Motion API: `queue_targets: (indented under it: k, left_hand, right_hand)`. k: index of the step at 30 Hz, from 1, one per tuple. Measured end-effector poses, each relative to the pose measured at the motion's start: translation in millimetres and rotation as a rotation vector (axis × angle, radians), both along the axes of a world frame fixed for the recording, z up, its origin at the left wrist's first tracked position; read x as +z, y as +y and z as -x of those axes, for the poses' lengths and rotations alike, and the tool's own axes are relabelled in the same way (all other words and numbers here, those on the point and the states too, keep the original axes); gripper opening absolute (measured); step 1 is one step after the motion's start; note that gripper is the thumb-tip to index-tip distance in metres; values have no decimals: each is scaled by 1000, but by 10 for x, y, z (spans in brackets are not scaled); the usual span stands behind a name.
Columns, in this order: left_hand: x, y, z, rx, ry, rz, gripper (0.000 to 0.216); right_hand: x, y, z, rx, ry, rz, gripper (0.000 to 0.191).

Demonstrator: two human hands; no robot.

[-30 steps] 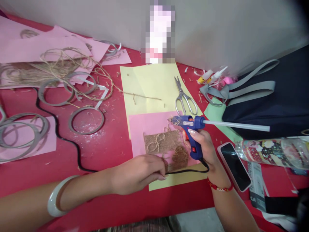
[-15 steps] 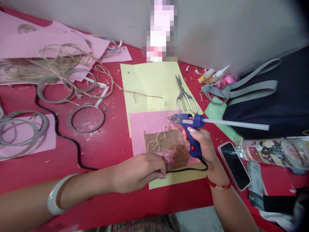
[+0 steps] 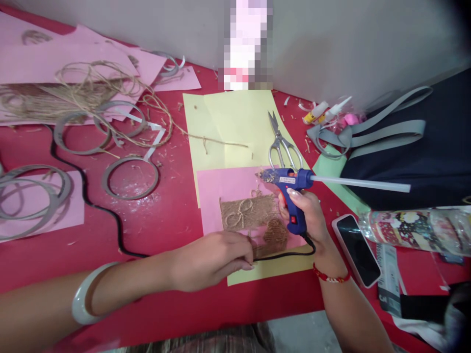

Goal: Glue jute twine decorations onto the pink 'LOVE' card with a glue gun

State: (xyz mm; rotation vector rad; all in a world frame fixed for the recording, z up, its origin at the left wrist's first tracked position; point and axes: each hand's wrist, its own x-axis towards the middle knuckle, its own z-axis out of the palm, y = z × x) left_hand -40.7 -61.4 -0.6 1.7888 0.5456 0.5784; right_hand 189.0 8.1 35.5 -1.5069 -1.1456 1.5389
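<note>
My right hand [image 3: 307,220] grips a blue glue gun [image 3: 290,189] with a clear glue stick [image 3: 362,184] sticking out of its back. The nozzle points left, above the far edge of a brown burlap piece [image 3: 246,213] with a twine bow on it. That burlap lies on a pink paper sheet [image 3: 226,189], which rests on yellow paper [image 3: 228,122]. My left hand [image 3: 213,260] presses down at the near edge of the pink sheet, fingers closed near the gun's black cord [image 3: 283,255] and a small burlap heart [image 3: 275,235].
Scissors [image 3: 281,144] lie on the yellow paper behind the gun. A phone [image 3: 355,250] and a patterned bottle [image 3: 412,228] sit right of my hand, a dark bag [image 3: 423,147] beyond. Grey rings [image 3: 130,176], tangled twine [image 3: 91,90] and pink sheets [image 3: 44,61] crowd the left.
The glue gun has lifted slightly away from me with my right hand. My left hand stays pressed in place.
</note>
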Motion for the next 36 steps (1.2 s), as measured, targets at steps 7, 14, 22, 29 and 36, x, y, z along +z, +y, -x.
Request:
queue_targets:
  k: [7, 14, 22, 29, 36]
  left_hand:
    - [-6, 1, 4, -20, 5, 9, 19]
    - [1, -1, 5, -12, 3, 0, 19]
    - [-17, 5, 8, -12, 2, -14, 19]
    - [7, 6, 14, -5, -1, -5, 19]
    - [-9, -1, 3, -2, 0, 4, 19]
  right_hand:
    - [52, -10, -64, 2, -8, -11, 49]
    - [28, 8, -22, -10, 17, -4, 48]
    - [-24, 16, -36, 11, 25, -37, 45]
    - [-47, 30, -38, -16, 45, -35, 43]
    - [-39, 24, -39, -51, 22, -26, 43]
